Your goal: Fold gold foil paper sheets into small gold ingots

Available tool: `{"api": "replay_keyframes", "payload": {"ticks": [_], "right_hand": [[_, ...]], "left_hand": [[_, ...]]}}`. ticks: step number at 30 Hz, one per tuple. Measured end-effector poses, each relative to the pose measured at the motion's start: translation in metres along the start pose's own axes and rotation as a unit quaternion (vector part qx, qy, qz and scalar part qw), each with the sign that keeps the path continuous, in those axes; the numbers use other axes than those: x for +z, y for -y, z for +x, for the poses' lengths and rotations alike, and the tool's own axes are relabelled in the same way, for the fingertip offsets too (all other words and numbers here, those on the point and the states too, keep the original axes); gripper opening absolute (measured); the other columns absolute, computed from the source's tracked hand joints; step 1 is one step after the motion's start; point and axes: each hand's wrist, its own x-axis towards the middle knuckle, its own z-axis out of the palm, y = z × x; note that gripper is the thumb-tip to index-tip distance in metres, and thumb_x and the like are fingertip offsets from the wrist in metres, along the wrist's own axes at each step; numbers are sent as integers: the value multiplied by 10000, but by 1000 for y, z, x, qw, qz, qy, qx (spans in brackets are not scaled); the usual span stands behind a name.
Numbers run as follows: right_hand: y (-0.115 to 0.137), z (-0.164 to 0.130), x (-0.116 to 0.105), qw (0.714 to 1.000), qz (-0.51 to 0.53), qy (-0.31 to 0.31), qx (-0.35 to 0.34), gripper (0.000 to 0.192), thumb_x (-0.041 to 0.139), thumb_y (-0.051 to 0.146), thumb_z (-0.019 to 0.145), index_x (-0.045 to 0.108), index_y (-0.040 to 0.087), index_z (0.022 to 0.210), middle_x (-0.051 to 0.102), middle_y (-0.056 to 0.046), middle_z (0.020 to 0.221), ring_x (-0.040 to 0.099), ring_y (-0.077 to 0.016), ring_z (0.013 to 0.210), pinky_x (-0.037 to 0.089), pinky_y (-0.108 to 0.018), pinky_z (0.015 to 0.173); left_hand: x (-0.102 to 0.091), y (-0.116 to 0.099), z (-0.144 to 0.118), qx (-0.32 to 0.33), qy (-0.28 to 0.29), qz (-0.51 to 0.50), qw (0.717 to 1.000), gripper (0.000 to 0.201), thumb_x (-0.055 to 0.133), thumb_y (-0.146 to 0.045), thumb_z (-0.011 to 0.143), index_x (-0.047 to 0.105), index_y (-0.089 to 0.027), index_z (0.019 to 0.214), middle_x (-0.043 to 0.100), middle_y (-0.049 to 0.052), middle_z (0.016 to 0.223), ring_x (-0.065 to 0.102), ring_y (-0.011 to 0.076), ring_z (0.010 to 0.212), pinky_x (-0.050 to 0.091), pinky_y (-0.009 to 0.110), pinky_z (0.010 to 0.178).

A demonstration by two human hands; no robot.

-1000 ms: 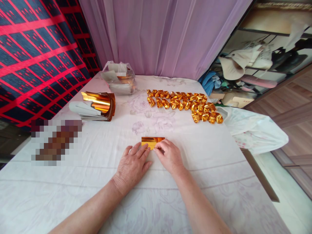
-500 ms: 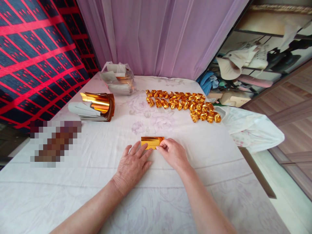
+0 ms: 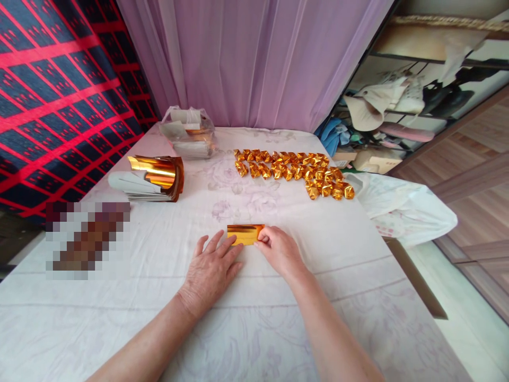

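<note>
Head view: both hands (image 3: 242,257) press gold foil (image 3: 243,233); bare cloth (image 3: 159,254) surrounds.

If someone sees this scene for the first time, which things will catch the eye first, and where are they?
The bright cluster of small folded gold foil pieces lies in rows at the far right of the white floral tablecloth. At the near middle, the left hand presses flat on a folded gold foil rectangle, and the right hand pinches its right end. A curled stack of gold foil sheets sits at the far left.
</note>
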Motion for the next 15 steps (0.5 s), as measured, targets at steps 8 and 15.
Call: {"api": "replay_keyframes", "payload": {"ticks": [8,15], "right_hand": [[-13,2,-6,992,121,23,26,165,637,120,700,580,221,818,630,39,764,572,-112,634,444,-242,635],[-24,5,-9,964,251,38,73,270,644,169,664,538,219,908,593,46,806,573,-106,656,482,-254,660]], "left_hand": [[0,13,-4,5,-36,-18,999,276,495,-330,963,664,-269,1172,642,38,1303,526,328,1239,338,559,1014],[0,20,1,-23,-85,-72,993,161,534,-288,929,659,-194,968,704,70,1044,622,256,954,398,489,945]]}}
